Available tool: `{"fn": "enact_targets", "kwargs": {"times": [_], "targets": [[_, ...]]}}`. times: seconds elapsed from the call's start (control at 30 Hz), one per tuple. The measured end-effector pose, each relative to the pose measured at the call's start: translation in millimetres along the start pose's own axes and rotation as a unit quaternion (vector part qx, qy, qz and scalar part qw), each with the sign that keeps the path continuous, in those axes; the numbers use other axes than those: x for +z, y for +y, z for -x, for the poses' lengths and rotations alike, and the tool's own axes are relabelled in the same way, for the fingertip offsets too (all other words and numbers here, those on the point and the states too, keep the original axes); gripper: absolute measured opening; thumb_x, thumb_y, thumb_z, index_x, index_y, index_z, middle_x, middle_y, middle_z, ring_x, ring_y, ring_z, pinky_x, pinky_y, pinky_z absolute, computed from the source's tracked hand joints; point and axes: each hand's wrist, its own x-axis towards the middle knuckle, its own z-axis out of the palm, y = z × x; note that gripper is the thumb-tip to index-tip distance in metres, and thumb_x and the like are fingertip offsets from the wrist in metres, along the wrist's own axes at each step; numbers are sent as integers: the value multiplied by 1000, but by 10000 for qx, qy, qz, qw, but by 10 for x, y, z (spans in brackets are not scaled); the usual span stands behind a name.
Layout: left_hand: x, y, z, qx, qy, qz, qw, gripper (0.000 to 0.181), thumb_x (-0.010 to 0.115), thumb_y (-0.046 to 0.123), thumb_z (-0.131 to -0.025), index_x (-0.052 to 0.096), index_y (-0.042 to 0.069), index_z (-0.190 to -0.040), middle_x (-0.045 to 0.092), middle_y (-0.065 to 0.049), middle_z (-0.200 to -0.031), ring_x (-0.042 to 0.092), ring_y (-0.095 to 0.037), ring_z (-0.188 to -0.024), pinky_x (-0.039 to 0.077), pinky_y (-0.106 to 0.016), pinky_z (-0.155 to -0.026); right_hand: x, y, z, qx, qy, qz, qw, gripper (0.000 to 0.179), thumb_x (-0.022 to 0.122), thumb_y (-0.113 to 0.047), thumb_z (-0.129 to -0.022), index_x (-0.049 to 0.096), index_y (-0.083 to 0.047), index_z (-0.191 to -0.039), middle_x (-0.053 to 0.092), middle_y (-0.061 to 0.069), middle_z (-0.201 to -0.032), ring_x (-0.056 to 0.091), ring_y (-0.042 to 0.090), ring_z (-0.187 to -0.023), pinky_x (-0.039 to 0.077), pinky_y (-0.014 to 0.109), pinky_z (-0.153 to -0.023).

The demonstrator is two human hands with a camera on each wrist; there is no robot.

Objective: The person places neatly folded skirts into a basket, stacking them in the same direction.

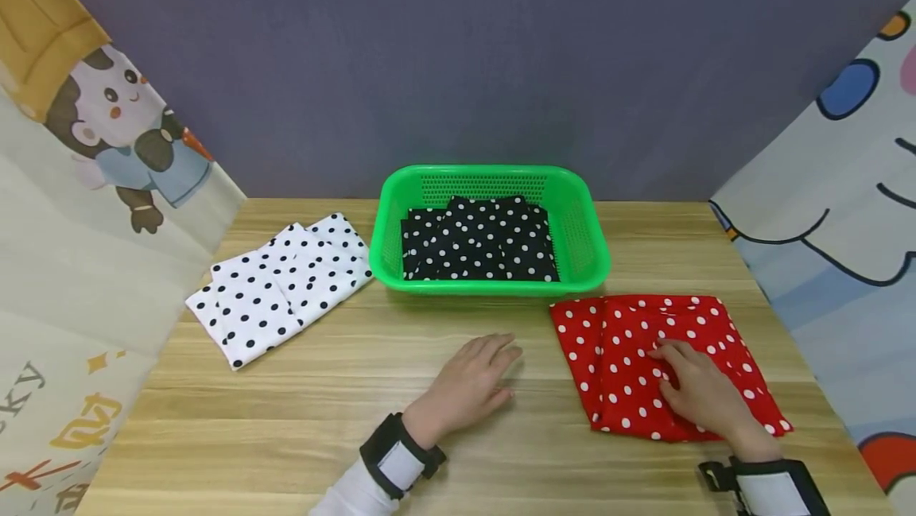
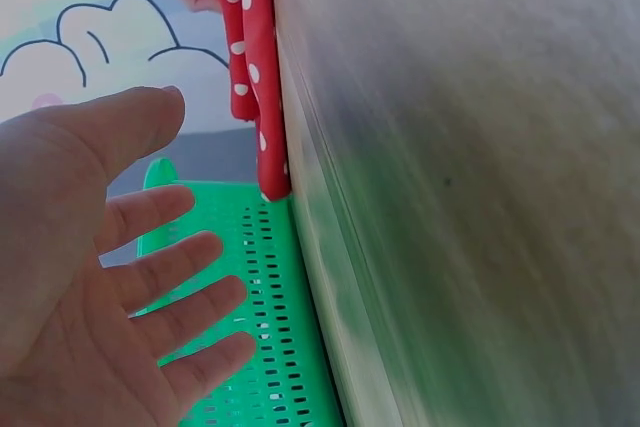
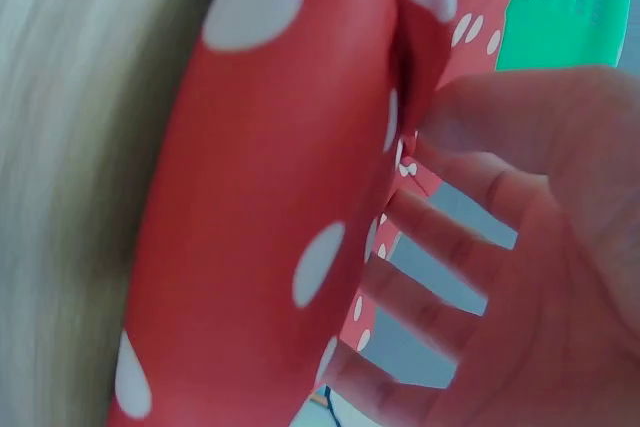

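A folded red cloth with white dots (image 1: 630, 365) lies at the right of the table. On top of it rests my right hand (image 1: 704, 393), fingers loosely bent and fingertips touching the fabric. The right wrist view shows the red cloth (image 3: 260, 207) close up, with the thumb and fingers of the right hand (image 3: 540, 237) against its folds; the fingertips are partly hidden. My left hand (image 1: 468, 381) is over the middle of the table, holding nothing. In the left wrist view its thumb and fingers (image 2: 190, 307) are spread apart, facing the green basket (image 2: 290, 347).
A green plastic basket (image 1: 490, 287) stands at the back centre, with folded black cloth with white dots (image 1: 487, 242) inside. Left of it lies a folded white cloth with black dots (image 1: 279, 285). A grey panel (image 1: 472, 63) rises behind the wooden table (image 1: 272, 428); printed panels flank both sides.
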Motion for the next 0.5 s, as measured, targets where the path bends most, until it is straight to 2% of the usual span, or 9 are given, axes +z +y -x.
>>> {"fn": "enact_targets", "kwargs": {"times": [0.2,0.5], "targets": [[-19,27,-28,0,-105,51,9999,56,65,36,-82,50,9,-129,47,-13,-135,47,-27,-123,38,-40,-103,50,-134,-17,-262,120,-21,9996,49,79,-12,-67,59,-1,-110,49,25,-122,48,44,-107,46,60,-79],[-17,106,-90,187,-243,-7,9995,55,65,34,-83,50,10,-130,47,-9,-136,44,-24,-125,36,-38,-104,124,-313,-45,-427,-35,-128,9990,49,77,-15,-69,60,-5,-114,48,21,-127,47,41,-111,45,60,-82]]}}
